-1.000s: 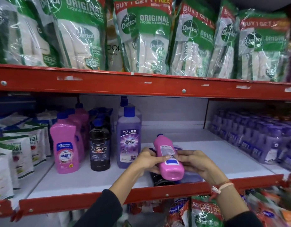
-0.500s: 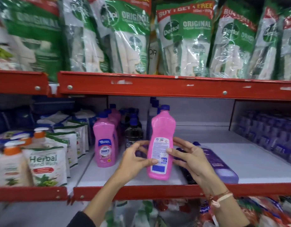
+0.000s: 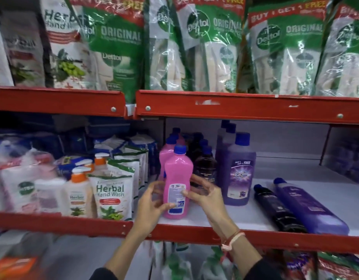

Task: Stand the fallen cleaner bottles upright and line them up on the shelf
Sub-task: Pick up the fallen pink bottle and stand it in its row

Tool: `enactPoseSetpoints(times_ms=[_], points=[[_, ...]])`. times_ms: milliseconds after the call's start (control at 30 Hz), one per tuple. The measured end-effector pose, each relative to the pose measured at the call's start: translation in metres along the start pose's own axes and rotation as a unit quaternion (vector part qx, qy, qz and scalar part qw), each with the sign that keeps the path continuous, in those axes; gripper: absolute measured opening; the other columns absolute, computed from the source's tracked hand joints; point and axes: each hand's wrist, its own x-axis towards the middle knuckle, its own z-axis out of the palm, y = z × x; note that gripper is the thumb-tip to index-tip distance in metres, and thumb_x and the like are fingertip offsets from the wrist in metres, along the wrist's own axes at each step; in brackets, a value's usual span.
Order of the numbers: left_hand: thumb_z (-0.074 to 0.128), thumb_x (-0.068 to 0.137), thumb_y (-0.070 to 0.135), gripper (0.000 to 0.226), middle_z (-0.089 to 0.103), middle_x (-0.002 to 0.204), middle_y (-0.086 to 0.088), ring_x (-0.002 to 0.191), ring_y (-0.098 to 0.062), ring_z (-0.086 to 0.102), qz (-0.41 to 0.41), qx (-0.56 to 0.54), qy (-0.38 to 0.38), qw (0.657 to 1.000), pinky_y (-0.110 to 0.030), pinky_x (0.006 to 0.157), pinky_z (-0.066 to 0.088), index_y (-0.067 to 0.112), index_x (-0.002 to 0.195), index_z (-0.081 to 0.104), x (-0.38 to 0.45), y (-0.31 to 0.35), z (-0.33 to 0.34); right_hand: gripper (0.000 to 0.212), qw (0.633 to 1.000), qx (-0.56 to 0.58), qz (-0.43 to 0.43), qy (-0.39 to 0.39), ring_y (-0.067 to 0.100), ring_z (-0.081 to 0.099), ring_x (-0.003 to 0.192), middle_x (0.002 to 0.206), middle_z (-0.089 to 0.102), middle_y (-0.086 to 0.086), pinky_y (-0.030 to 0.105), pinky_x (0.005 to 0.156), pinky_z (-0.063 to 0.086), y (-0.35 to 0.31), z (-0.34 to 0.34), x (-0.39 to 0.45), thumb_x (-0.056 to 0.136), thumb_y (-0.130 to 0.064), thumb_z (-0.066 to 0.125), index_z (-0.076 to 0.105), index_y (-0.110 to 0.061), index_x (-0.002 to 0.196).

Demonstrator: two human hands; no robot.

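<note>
Up front on the white shelf [image 3: 255, 215]: purple bottle [image 3: 310, 207] and black bottle [image 3: 277, 209] lying flat side by side at right. Upright purple Bactin bottle [image 3: 238, 174] left of them, dark bottles just beside. Pink bottle [image 3: 177, 182] standing near the front edge, before other pink ones. Left hand [image 3: 152, 203] and right hand [image 3: 205, 197] flanking it, fingers spread, blurred; grip uncertain.

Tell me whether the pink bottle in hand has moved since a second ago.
Yes. The pink bottle went from lying right of the upright purple bottle to standing left of it.
</note>
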Motion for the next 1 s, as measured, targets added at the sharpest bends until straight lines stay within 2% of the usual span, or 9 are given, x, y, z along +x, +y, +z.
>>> enactPoseSetpoints(times_ms=[133, 233, 333, 467, 533, 633, 700, 867, 1000], points=[[0.085, 0.061, 0.010, 0.059, 0.069, 0.093, 0.004, 0.080, -0.012, 0.071, -0.007, 0.025, 0.019, 0.999, -0.030, 0.071, 0.059, 0.036, 0.103, 0.051, -0.006, -0.008, 0.000, 0.055, 1.000, -0.023, -0.019, 0.000, -0.005, 0.070, 0.081, 0.097, 0.075, -0.008, 0.015, 0.070, 0.056, 0.013, 0.003, 0.004, 0.074, 0.010, 0.073, 0.060, -0.014, 0.121], [0.075, 0.071, 0.039, 0.037, 0.069, 0.091, 0.007, 0.082, -0.012, 0.069, -0.026, 0.037, 0.032, 0.998, -0.022, 0.068, 0.057, 0.026, 0.101, 0.056, -0.007, -0.005, 0.003, 0.047, 0.998, -0.045, -0.041, 0.022, 0.003, 0.070, 0.089, 0.110, 0.072, 0.004, 0.015, 0.074, 0.056, 0.023, 0.000, 0.008, 0.075, 0.004, 0.074, 0.066, -0.009, 0.119], [0.046, 0.078, 0.069, 0.055, 0.071, 0.099, -0.001, 0.092, -0.019, 0.067, -0.074, 0.025, 0.035, 0.996, -0.035, 0.082, 0.056, 0.020, 0.100, 0.060, -0.002, -0.004, -0.002, 0.042, 0.997, -0.058, -0.047, 0.032, 0.013, 0.070, 0.089, 0.110, 0.069, 0.013, 0.020, 0.077, 0.058, 0.031, -0.003, 0.010, 0.075, -0.004, 0.077, 0.071, -0.012, 0.115], [0.059, 0.079, 0.043, 0.037, 0.067, 0.080, -0.010, 0.079, -0.026, 0.063, -0.079, -0.023, 0.004, 0.997, -0.055, 0.085, 0.051, 0.006, 0.079, 0.058, 0.003, -0.004, -0.009, 0.036, 0.998, -0.054, -0.012, -0.014, 0.000, 0.068, 0.094, 0.117, 0.071, 0.001, 0.017, 0.085, 0.056, 0.033, 0.001, 0.011, 0.087, -0.007, 0.065, 0.064, -0.024, 0.118], [0.068, 0.073, 0.036, 0.029, 0.069, 0.090, -0.004, 0.092, -0.024, 0.065, -0.086, -0.029, -0.042, 0.995, -0.047, 0.087, 0.055, 0.012, 0.087, 0.063, 0.005, -0.004, -0.011, 0.035, 0.993, -0.099, 0.017, -0.070, -0.005, 0.066, 0.100, 0.125, 0.064, -0.008, 0.016, 0.089, 0.053, 0.033, 0.006, 0.013, 0.096, -0.017, 0.052, 0.055, -0.029, 0.128], [0.076, 0.069, 0.034, 0.053, 0.066, 0.110, 0.006, 0.107, -0.009, 0.062, -0.106, -0.021, -0.113, 0.988, -0.022, 0.082, 0.054, 0.028, 0.116, 0.051, 0.006, -0.004, -0.013, 0.035, 0.986, -0.111, 0.072, -0.106, 0.019, 0.064, 0.114, 0.128, 0.064, 0.005, 0.039, 0.101, 0.050, 0.035, 0.009, 0.014, 0.100, -0.022, 0.042, 0.054, -0.019, 0.133], [0.074, 0.074, 0.027, 0.054, 0.064, 0.110, 0.013, 0.103, 0.001, 0.062, -0.106, -0.021, -0.133, 0.985, -0.016, 0.076, 0.053, 0.035, 0.120, 0.046, 0.006, -0.002, -0.013, 0.031, 0.984, -0.133, 0.067, -0.099, 0.024, 0.063, 0.115, 0.124, 0.064, 0.008, 0.044, 0.102, 0.049, 0.037, 0.009, 0.014, 0.100, -0.023, 0.042, 0.062, -0.015, 0.122], [0.076, 0.063, 0.032, 0.062, 0.068, 0.107, 0.005, 0.100, -0.008, 0.065, -0.083, -0.023, -0.082, 0.993, -0.019, 0.079, 0.054, 0.026, 0.119, 0.050, 0.004, -0.002, -0.008, 0.027, 0.988, -0.112, 0.070, -0.083, 0.016, 0.070, 0.094, 0.110, 0.070, 0.005, 0.027, 0.084, 0.058, 0.035, 0.007, 0.013, 0.101, -0.023, 0.038, 0.064, -0.021, 0.107], [0.078, 0.056, 0.044, 0.074, 0.064, 0.102, 0.011, 0.097, -0.007, 0.063, -0.058, 0.040, 0.005, 0.998, -0.029, 0.082, 0.053, 0.028, 0.122, 0.048, 0.000, -0.002, -0.002, 0.039, 0.987, -0.091, 0.061, -0.118, 0.019, 0.067, 0.110, 0.122, 0.068, 0.004, 0.031, 0.090, 0.057, 0.033, 0.006, 0.011, 0.092, -0.034, 0.052, 0.056, -0.018, 0.128]])
